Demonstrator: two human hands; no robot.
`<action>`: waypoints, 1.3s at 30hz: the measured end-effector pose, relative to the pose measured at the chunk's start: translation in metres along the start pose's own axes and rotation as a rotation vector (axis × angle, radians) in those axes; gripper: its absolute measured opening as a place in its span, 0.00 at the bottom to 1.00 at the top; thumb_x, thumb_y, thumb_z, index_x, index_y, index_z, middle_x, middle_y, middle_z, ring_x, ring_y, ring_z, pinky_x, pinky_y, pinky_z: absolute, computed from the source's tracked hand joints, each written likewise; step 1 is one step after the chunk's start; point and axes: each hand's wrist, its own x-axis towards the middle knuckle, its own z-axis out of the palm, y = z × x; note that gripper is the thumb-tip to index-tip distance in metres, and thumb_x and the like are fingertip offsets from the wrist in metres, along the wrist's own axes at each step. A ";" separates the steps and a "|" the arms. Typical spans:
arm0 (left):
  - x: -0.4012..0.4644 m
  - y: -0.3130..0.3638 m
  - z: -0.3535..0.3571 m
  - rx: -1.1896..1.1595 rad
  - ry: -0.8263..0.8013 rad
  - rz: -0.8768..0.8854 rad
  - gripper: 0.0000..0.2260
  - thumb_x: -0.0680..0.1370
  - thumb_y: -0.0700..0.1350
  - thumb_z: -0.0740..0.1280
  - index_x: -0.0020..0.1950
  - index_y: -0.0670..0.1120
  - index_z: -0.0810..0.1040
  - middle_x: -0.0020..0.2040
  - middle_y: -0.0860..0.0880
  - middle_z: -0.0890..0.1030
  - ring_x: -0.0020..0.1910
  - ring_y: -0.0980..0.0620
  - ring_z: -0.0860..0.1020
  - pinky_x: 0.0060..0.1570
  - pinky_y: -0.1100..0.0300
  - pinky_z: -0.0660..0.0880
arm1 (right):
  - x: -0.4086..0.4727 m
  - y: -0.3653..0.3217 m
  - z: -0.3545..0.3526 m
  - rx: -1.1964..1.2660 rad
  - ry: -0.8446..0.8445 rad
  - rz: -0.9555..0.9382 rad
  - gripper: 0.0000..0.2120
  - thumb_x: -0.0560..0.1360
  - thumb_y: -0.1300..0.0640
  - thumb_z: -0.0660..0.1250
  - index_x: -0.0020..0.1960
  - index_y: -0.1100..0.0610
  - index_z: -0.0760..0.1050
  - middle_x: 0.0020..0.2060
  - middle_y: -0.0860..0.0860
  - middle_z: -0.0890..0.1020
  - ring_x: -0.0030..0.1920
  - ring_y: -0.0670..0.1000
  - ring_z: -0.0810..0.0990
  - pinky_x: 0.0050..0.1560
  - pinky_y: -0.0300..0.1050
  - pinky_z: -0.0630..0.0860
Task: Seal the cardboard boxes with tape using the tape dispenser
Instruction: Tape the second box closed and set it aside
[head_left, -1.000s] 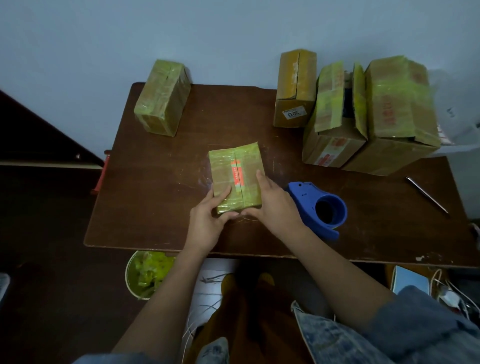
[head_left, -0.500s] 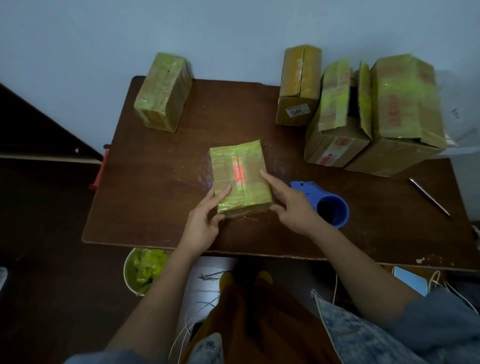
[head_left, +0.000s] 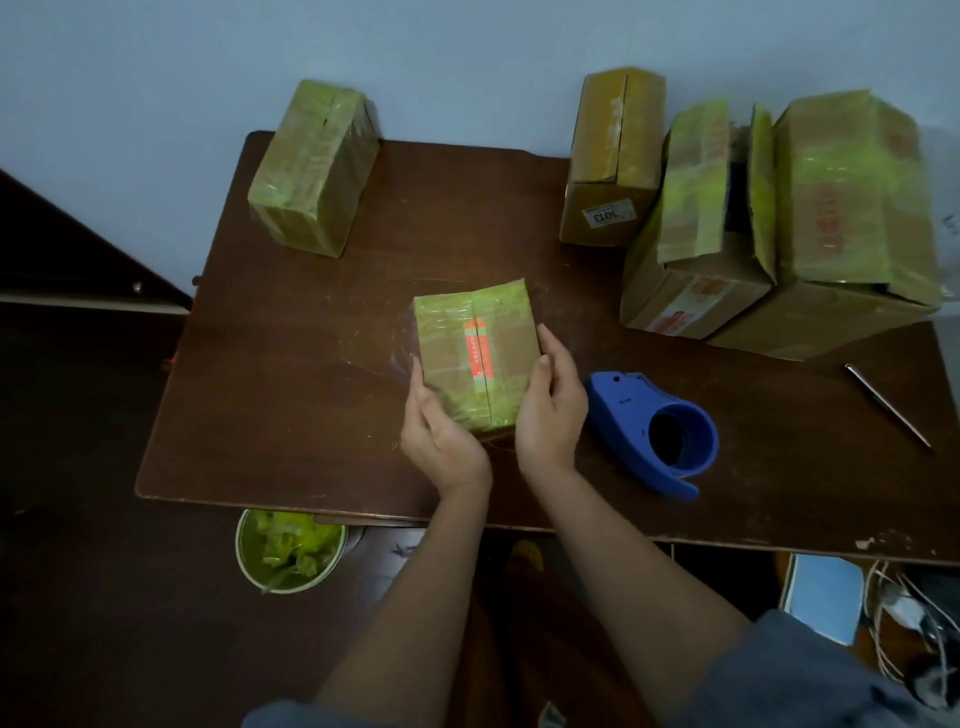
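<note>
Head view: hands (head_left: 498, 410) hide small box (head_left: 475, 353) near end; fingertips unseen.

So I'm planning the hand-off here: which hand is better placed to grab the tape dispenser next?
Probably the right hand. The blue tape dispenser lies on the table just beside it, on its outer side. The left hand grips the small box on the far side from the dispenser and can steady it.

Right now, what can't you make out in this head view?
- Small box: underside and near end, hidden by left hand and right hand.
- Dispenser: whether a tape roll is loaded, too dark.
- Open box: contents, hidden by its flaps.
- Red print on big box: blurred.
</note>
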 end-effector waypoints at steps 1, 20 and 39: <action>0.002 -0.006 0.001 0.020 0.020 0.047 0.20 0.79 0.44 0.55 0.67 0.39 0.76 0.63 0.51 0.78 0.63 0.58 0.75 0.59 0.66 0.73 | 0.002 0.005 0.001 0.002 0.011 -0.023 0.17 0.84 0.58 0.55 0.70 0.51 0.73 0.64 0.43 0.77 0.64 0.39 0.74 0.67 0.48 0.74; 0.009 -0.022 -0.025 0.069 -0.338 0.080 0.25 0.79 0.54 0.59 0.74 0.45 0.68 0.69 0.52 0.74 0.69 0.53 0.71 0.67 0.48 0.71 | 0.012 0.024 -0.026 -0.151 -0.325 -0.209 0.24 0.82 0.51 0.60 0.76 0.51 0.61 0.67 0.41 0.72 0.67 0.39 0.72 0.65 0.45 0.73; 0.020 -0.014 -0.025 0.494 -0.305 0.518 0.26 0.79 0.47 0.60 0.72 0.33 0.66 0.63 0.38 0.77 0.60 0.46 0.78 0.59 0.71 0.70 | 0.008 0.005 -0.010 -0.729 -0.341 -0.397 0.48 0.77 0.37 0.62 0.80 0.58 0.38 0.72 0.55 0.64 0.67 0.53 0.71 0.61 0.46 0.72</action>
